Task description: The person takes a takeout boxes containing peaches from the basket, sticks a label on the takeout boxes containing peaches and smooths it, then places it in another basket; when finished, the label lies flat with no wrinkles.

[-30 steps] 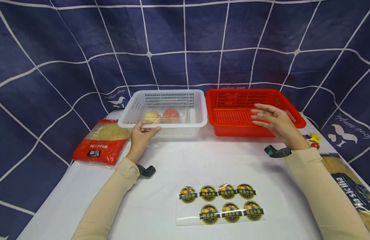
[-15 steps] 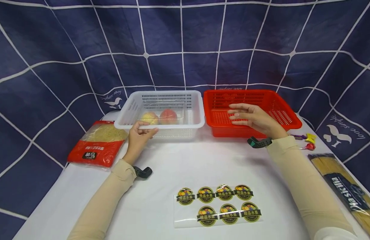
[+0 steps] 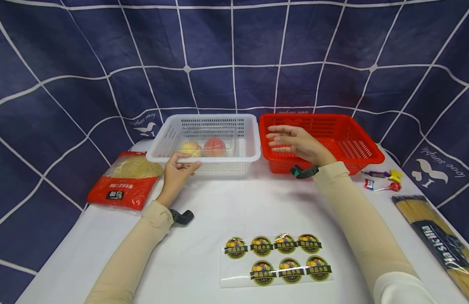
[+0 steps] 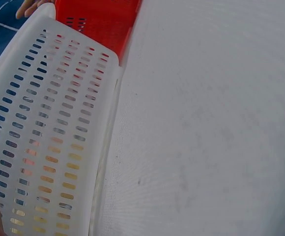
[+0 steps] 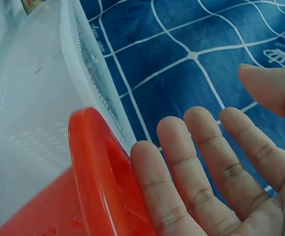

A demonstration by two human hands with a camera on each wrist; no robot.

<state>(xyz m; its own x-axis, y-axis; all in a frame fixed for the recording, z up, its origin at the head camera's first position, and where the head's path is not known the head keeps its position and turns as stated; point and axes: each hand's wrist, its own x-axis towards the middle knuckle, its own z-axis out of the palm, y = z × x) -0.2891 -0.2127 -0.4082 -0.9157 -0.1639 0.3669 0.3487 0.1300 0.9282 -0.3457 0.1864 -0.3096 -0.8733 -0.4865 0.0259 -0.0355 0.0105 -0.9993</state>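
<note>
The left hand (image 3: 176, 171) grips the near rim of the white perforated plastic basket (image 3: 204, 121): fingers curled over the rim edge, thumb below it. The right hand (image 3: 295, 141) hovers over the left end of the red perforated plastic basket (image 3: 356, 143), fingers straight and slightly spread, holding nothing.

Both baskets stand side by side at the back of the white cloth-covered desk (image 3: 219, 202), their adjacent walls touching or nearly so. Inside the white basket lie a yellowish peach (image 3: 190, 148) and a reddish peach (image 3: 214, 146), just beside each other.

Readable writing: the dark label on the long clear pack of spaghetti (image 3: 439, 236), at the right desk edge, shows "Sicilia" in part. The blue grid-pattern backdrop cloth (image 3: 234, 55) carries mirrored "love sample" script with bird motifs. The clear sheet of seven round fruit stickers (image 3: 277, 257) and the red-and-clear bag of noodles (image 3: 124, 179) bear Chinese characters.

Small wrapped candies (image 3: 378, 179) lie right of the red basket.

The left wrist view shows the slotted basket wall (image 4: 49, 137) with peach colour visible through the slots. The right wrist view shows the open palm and the red rim corner (image 5: 98, 162).
</note>
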